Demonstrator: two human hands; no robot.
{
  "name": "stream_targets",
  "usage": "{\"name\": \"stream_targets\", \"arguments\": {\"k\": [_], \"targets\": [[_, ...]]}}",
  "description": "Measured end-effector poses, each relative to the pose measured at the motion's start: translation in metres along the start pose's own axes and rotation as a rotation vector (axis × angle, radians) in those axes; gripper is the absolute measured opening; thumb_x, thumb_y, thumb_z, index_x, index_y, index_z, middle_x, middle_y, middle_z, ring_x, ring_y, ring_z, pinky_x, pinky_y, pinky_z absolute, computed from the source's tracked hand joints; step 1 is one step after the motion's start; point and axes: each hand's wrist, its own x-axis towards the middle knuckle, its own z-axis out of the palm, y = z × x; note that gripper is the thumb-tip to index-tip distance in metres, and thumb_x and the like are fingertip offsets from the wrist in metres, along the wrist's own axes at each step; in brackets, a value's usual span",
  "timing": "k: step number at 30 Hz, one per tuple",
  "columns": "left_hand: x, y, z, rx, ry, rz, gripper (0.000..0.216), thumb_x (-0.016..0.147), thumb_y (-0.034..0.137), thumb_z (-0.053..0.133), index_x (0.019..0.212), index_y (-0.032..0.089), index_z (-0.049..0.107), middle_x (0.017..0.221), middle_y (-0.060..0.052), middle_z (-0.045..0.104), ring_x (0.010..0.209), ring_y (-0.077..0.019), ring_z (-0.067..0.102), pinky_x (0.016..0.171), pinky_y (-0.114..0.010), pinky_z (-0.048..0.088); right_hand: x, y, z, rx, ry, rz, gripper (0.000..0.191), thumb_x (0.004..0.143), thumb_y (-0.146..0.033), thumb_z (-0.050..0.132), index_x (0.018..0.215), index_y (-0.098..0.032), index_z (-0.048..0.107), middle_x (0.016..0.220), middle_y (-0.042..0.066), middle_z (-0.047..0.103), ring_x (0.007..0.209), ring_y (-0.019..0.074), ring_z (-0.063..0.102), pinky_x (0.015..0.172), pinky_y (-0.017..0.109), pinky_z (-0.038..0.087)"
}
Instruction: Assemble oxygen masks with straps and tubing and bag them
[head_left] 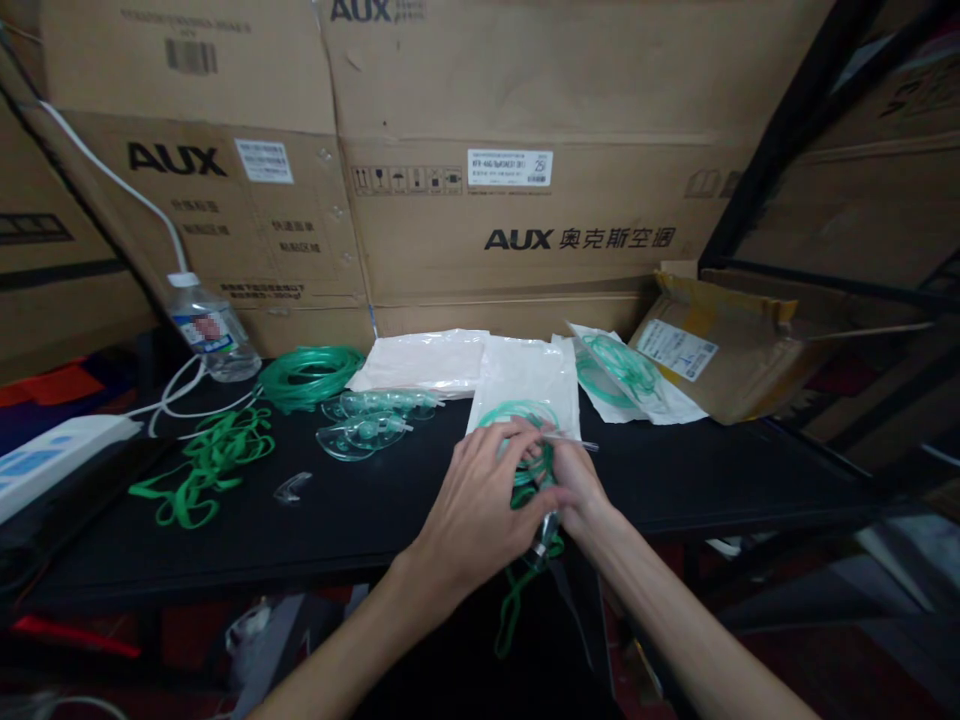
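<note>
Power strip (67, 460): far left on the table (675, 475), with a plastic bottle (217, 330) beyond it.
Green elastic straps (217, 455): heaped loosely right of the strip; a green tubing coil (311, 378) lies behind.
Clear masks (367, 432): between that coil and the hands, a small clear plastic piece (292, 488) nearer the front edge.
Left hand (484, 490): its grip is closed over the held tubing bundle (535, 465), thumb across.
Held bundle: between both palms at the table's front edge; its long axis runs away from the body, coil toward the white pouch (525, 365), clear fitting (546, 540) toward the wearer; both hands equally near.
Right hand (576, 480): wrapped on the bundle's right side, fingertips partly hidden.
Tubing pouches (637, 375): beyond the right hand, beside an open cardboard box (720, 350).
</note>
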Motion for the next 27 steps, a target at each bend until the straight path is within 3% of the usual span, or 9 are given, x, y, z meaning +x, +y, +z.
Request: {"name": "stream_targets", "arguments": {"k": [3, 8, 11, 15, 19, 24, 27], "targets": [[-0.022, 0.002, -0.008, -0.021, -0.034, 0.159, 0.052, 0.087, 0.048, 0.074, 0.128, 0.023, 0.056, 0.129, -0.010, 0.063, 0.117, -0.0292, 0.058, 0.098, -0.047, 0.049, 0.004, 0.000, -0.004, 0.035, 0.028, 0.043, 0.024, 0.061, -0.005, 0.067, 0.080, -0.020, 0.070, 0.065, -0.002, 0.071, 0.050, 0.0110, 0.057, 0.046, 0.020, 0.048], [-0.036, 0.000, 0.000, 0.064, -0.015, 0.281, 0.034, 0.091, 0.014, 0.065, 0.124, 0.016, 0.057, 0.115, -0.010, 0.066, 0.098, -0.0236, 0.064, 0.081, -0.035, 0.059, 0.008, 0.001, -0.008, 0.068, 0.025, 0.101, 0.022, 0.064, -0.003, 0.064, 0.078, -0.019, 0.069, 0.061, -0.002, 0.070, 0.046, 0.0090, 0.055, 0.045, 0.017, 0.047], [-0.031, 0.002, 0.005, 0.143, 0.014, 0.312, 0.032, 0.094, 0.010, 0.057, 0.126, 0.013, 0.056, 0.107, -0.010, 0.066, 0.096, -0.0237, 0.064, 0.080, -0.035, 0.060, 0.005, 0.000, -0.009, 0.051, 0.007, 0.139, 0.016, 0.070, -0.010, 0.068, 0.084, -0.016, 0.071, 0.055, -0.002, 0.066, 0.046, 0.0112, 0.058, 0.046, 0.019, 0.049], [-0.021, 0.003, 0.008, 0.198, 0.040, 0.316, 0.031, 0.097, 0.008, 0.051, 0.127, 0.012, 0.057, 0.105, -0.011, 0.066, 0.096, -0.0245, 0.064, 0.082, -0.038, 0.060, -0.007, -0.006, -0.006, 0.046, -0.052, 0.158, 0.012, 0.076, -0.023, 0.071, 0.085, -0.016, 0.074, 0.073, 0.004, 0.076, 0.065, 0.0177, 0.071, 0.063, 0.026, 0.058], [-0.012, 0.000, 0.013, 0.244, 0.060, 0.289, 0.032, 0.099, 0.010, 0.050, 0.130, 0.013, 0.057, 0.111, -0.011, 0.065, 0.101, -0.0256, 0.063, 0.090, -0.042, 0.058, -0.024, -0.013, 0.001, 0.067, -0.128, 0.144, 0.013, 0.077, -0.028, 0.075, 0.083, -0.017, 0.075, 0.088, 0.005, 0.079, 0.087, 0.0208, 0.073, 0.081, 0.030, 0.058], [-0.003, -0.003, 0.022, 0.181, 0.026, 0.163, 0.027, 0.095, 0.009, 0.057, 0.119, 0.018, 0.063, 0.117, -0.010, 0.065, 0.105, -0.0256, 0.062, 0.093, -0.042, 0.058, -0.031, -0.010, 0.002, 0.071, -0.133, 0.091, 0.016, 0.068, -0.024, 0.085, 0.076, -0.018, 0.073, 0.082, 0.000, 0.076, 0.082, 0.0165, 0.070, 0.074, 0.024, 0.056], [0.000, -0.007, 0.015, 0.002, 0.113, 0.172, 0.024, 0.091, 0.014, 0.063, 0.114, 0.018, 0.067, 0.115, -0.009, 0.068, 0.104, -0.0233, 0.065, 0.093, -0.038, 0.058, -0.028, -0.006, -0.001, 0.071, -0.102, 0.049, 0.019, 0.066, -0.022, 0.088, 0.077, -0.018, 0.073, 0.080, -0.001, 0.075, 0.076, 0.0145, 0.069, 0.069, 0.022, 0.056]]}}
